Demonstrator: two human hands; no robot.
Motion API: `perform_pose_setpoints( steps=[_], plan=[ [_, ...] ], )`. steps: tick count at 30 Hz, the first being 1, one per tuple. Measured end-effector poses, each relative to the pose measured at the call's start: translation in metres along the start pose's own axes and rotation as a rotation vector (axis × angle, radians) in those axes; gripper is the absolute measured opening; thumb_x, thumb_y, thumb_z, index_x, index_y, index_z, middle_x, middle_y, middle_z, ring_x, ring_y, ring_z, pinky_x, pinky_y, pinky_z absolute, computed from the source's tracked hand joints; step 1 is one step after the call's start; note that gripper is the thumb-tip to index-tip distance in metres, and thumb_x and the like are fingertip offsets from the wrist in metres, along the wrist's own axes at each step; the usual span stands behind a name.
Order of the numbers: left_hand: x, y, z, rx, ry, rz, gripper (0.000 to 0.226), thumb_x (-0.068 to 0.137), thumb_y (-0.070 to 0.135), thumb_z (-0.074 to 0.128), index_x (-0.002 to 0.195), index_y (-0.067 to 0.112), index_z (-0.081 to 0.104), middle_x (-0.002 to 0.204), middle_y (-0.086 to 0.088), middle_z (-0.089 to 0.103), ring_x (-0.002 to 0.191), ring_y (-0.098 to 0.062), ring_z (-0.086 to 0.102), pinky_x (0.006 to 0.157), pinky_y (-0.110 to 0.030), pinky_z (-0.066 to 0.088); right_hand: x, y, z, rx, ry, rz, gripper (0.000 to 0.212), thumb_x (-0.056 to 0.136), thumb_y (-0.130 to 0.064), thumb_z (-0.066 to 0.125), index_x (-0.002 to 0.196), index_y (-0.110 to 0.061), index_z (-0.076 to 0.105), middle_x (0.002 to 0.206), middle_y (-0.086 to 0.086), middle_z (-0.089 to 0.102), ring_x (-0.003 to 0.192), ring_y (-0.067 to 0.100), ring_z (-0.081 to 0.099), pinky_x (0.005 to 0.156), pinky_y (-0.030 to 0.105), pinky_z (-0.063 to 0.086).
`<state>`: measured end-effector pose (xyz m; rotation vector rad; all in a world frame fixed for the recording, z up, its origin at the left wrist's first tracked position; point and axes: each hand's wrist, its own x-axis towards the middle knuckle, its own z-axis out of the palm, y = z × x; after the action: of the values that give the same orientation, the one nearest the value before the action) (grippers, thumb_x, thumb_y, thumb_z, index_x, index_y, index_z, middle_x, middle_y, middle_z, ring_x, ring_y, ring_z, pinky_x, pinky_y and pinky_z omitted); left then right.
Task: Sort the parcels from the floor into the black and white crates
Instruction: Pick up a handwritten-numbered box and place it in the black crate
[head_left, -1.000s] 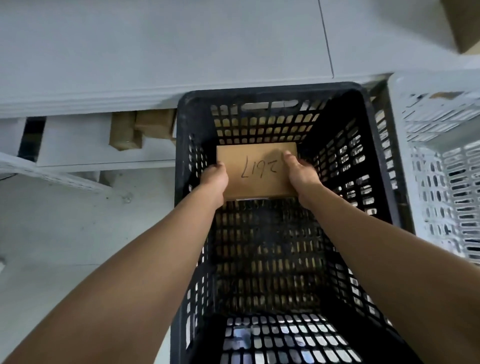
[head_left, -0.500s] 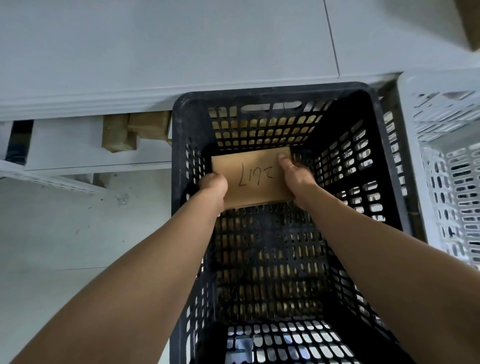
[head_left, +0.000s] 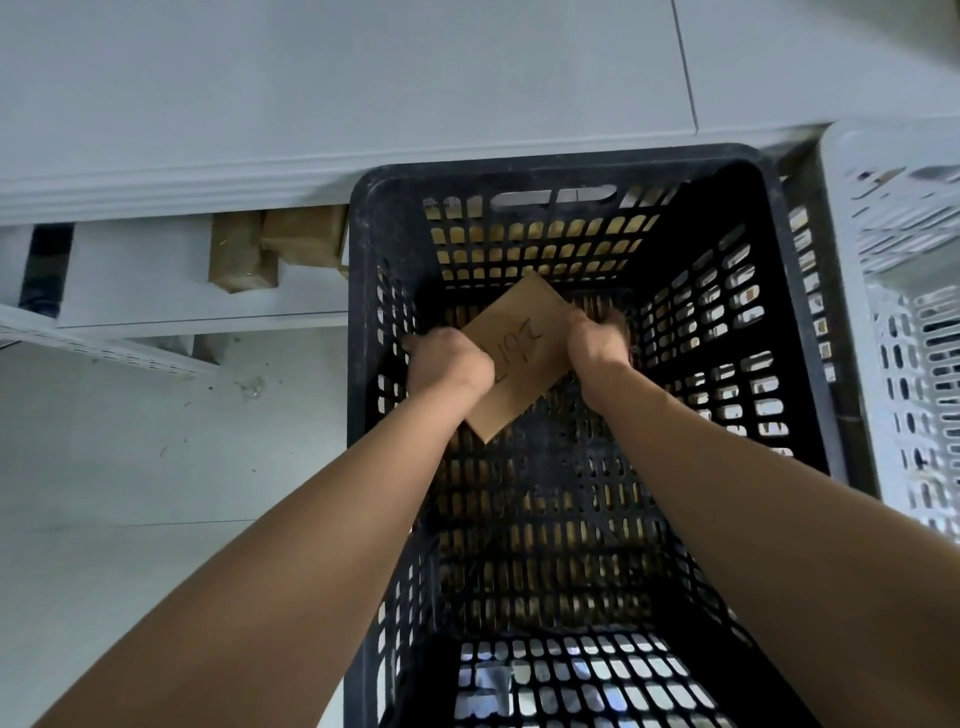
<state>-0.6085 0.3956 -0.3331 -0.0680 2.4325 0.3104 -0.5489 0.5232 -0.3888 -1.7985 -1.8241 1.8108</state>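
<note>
Black crate (head_left: 545, 156), white crate (head_left: 914, 312) just right of it. Parcel (head_left: 524, 348) skewed diagonally, low inside black crate. Gripped at opposite edges by left hand (head_left: 447, 361) and right hand (head_left: 597, 340), fingers curled. Placing step; next likely: lay flat, release.

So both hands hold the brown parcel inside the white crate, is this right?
Not quite. In the head view the left hand and right hand hold the parcel inside the black crate; the white crate stands beside it.
</note>
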Motion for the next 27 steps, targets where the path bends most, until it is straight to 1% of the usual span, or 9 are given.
perform_pose_setpoints(
  steps=[2, 4, 8, 10, 13, 17, 22, 25, 27],
  plan=[
    [0.003, 0.004, -0.003, 0.050, 0.132, 0.120, 0.040, 0.091, 0.015, 0.056, 0.127, 0.003, 0.046, 0.134, -0.015, 0.039, 0.111, -0.031, 0.054, 0.069, -0.033, 0.045, -0.004, 0.009, 0.000, 0.060, -0.013, 0.122, 0.055, 0.096, -0.033, 0.049, 0.138, -0.001, 0.036, 0.127, 0.012, 0.050, 0.114, 0.028, 0.050, 0.095, 0.031, 0.040],
    [0.010, 0.006, -0.006, 0.054, 0.022, 0.195, 0.041, 0.094, 0.011, 0.048, 0.134, 0.005, 0.042, 0.138, -0.014, 0.041, 0.118, -0.031, 0.050, 0.079, -0.035, 0.045, -0.009, 0.017, 0.002, 0.140, -0.076, 0.225, 0.058, 0.094, -0.038, 0.051, 0.141, -0.006, 0.035, 0.132, 0.011, 0.050, 0.118, 0.028, 0.049, 0.101, 0.036, 0.039],
    [0.013, 0.003, -0.010, -0.150, -0.134, 0.113, 0.033, 0.094, 0.005, 0.038, 0.124, 0.001, 0.051, 0.118, -0.014, 0.057, 0.089, -0.026, 0.056, 0.062, -0.028, 0.043, -0.012, 0.015, 0.007, 0.240, -0.089, 0.261, 0.051, 0.093, -0.037, 0.052, 0.136, -0.013, 0.041, 0.114, 0.004, 0.053, 0.092, 0.022, 0.051, 0.087, 0.040, 0.047],
    [0.007, 0.000, -0.010, -0.204, -0.121, 0.086, 0.028, 0.093, 0.006, 0.040, 0.117, 0.001, 0.054, 0.095, -0.010, 0.055, 0.069, -0.021, 0.051, 0.047, -0.026, 0.037, -0.013, 0.013, 0.011, 0.252, -0.054, 0.261, 0.055, 0.092, -0.037, 0.051, 0.138, -0.012, 0.037, 0.120, 0.007, 0.054, 0.099, 0.025, 0.053, 0.091, 0.042, 0.048],
    [-0.004, -0.002, -0.013, -0.277, -0.136, 0.036, 0.024, 0.094, 0.010, 0.043, 0.113, 0.003, 0.055, 0.076, -0.003, 0.047, 0.062, -0.018, 0.047, 0.044, -0.025, 0.033, -0.014, 0.012, 0.020, 0.178, -0.038, 0.240, 0.059, 0.091, -0.040, 0.049, 0.138, -0.007, 0.035, 0.126, 0.016, 0.054, 0.110, 0.033, 0.055, 0.097, 0.046, 0.047],
    [-0.012, -0.011, -0.008, -0.346, -0.190, -0.047, 0.013, 0.095, 0.011, 0.043, 0.103, 0.006, 0.052, 0.077, -0.003, 0.047, 0.067, -0.020, 0.051, 0.048, -0.024, 0.037, -0.018, 0.009, 0.035, 0.055, -0.079, 0.187, 0.061, 0.093, -0.047, 0.047, 0.136, -0.003, 0.044, 0.118, 0.014, 0.058, 0.105, 0.031, 0.055, 0.089, 0.033, 0.044],
    [-0.012, -0.013, -0.009, -0.491, -0.174, -0.114, 0.018, 0.096, 0.007, 0.041, 0.078, 0.008, 0.040, 0.067, -0.002, 0.040, 0.056, -0.013, 0.038, 0.043, -0.022, 0.029, -0.027, 0.002, 0.047, 0.075, -0.167, 0.121, 0.058, 0.097, -0.040, 0.046, 0.147, -0.014, 0.030, 0.142, 0.013, 0.045, 0.129, 0.032, 0.042, 0.101, 0.033, 0.033],
    [-0.020, -0.010, -0.017, -0.523, -0.157, -0.095, 0.013, 0.097, 0.009, 0.041, 0.097, 0.006, 0.053, 0.077, -0.006, 0.049, 0.065, -0.020, 0.048, 0.059, -0.025, 0.037, -0.035, -0.007, 0.047, 0.132, -0.232, 0.119, 0.049, 0.098, -0.033, 0.045, 0.144, -0.016, 0.037, 0.138, 0.012, 0.050, 0.126, 0.030, 0.047, 0.109, 0.040, 0.036],
    [-0.024, -0.008, -0.021, -0.517, -0.161, -0.028, 0.032, 0.097, 0.008, 0.038, 0.125, 0.001, 0.052, 0.112, -0.015, 0.059, 0.087, -0.026, 0.055, 0.068, -0.027, 0.037, -0.036, -0.013, 0.040, 0.171, -0.232, 0.121, 0.048, 0.098, -0.033, 0.045, 0.143, -0.017, 0.039, 0.136, 0.013, 0.052, 0.124, 0.032, 0.049, 0.107, 0.045, 0.038]
  ],
)
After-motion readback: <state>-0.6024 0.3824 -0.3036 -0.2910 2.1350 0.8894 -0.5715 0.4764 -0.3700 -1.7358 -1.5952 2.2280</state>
